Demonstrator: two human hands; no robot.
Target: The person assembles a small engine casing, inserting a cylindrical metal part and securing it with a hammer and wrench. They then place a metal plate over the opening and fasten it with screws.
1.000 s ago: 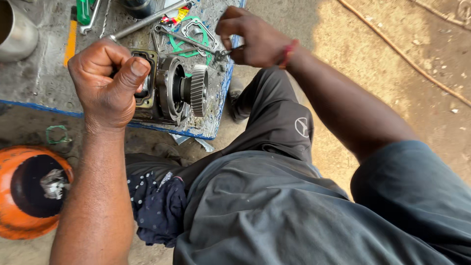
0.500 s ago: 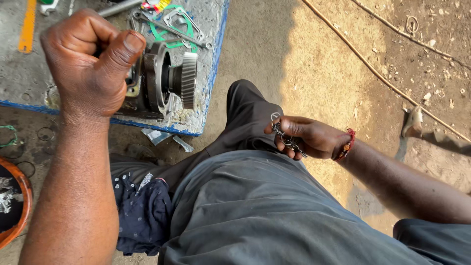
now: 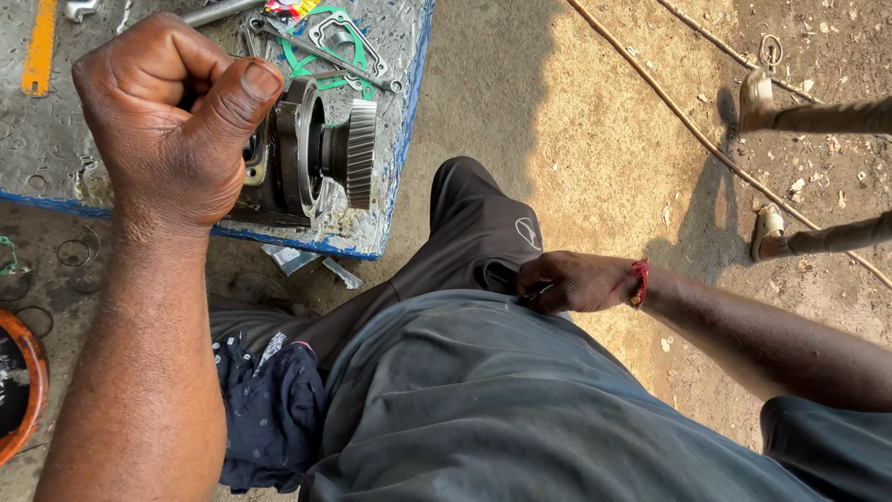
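- Left hand: closed tight in a fist, thumb laid over the top, pressed against the back end of the gear part; whatever sits inside the fist is hidden.
- Gear part: round, dull grey metal, greasy, with a wide ring in the middle and a toothed wheel at 1 end. Lying on its side on the board, long line running left to right, toothed end pointing right.
- Board: scratched grey top, blue edge, flat on the ground.
- Behind the part: thin green gaskets and a metal bar.
- Right hand: closed at the hip on a small thin metal thing, too small to tell; red band on the wrist.
- Compared with half a second ago: fist closer and bigger in view, right hand tucked nearer the dark trousers.
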